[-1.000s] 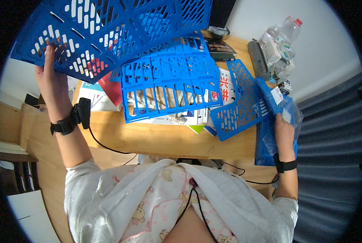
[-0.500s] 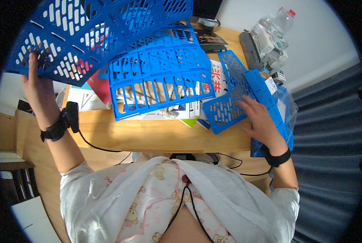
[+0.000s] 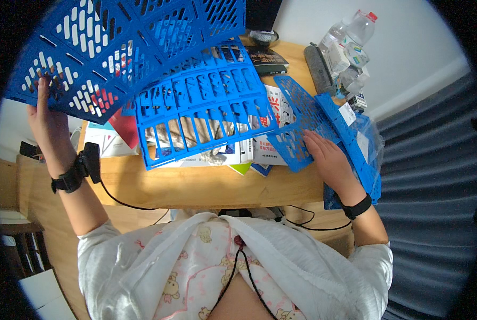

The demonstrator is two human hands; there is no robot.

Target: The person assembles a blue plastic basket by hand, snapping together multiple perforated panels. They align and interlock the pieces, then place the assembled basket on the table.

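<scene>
My left hand (image 3: 50, 122) grips the lower left corner of a large blue perforated plastic panel (image 3: 134, 32), raised at the upper left. The thumb shows on the panel's near face; the other fingers are mostly hidden behind it. Below and right of it, a blue slatted plastic frame (image 3: 209, 114) slants over the books, seemingly connected, though the overlap hides the joint. My right hand (image 3: 329, 162) is closed on the near right edge of a smaller bent blue perforated panel (image 3: 308, 117). Its thumb is out of sight.
Books (image 3: 268, 152) and a greyish cloth (image 3: 180, 130) lie under the frame on the wooden table (image 3: 217, 189). More blue panels (image 3: 345, 136) with clear wrapping stand at the right edge. Behind are a grey pouch (image 3: 318, 69) and plastic bottles (image 3: 361, 29). A dark curtain (image 3: 425, 186) hangs right.
My right hand has come down onto the smaller panel, its fingers now closed at the edge, and the panel has tilted. The left hand keeps its hold; the whole view has shifted slightly.
</scene>
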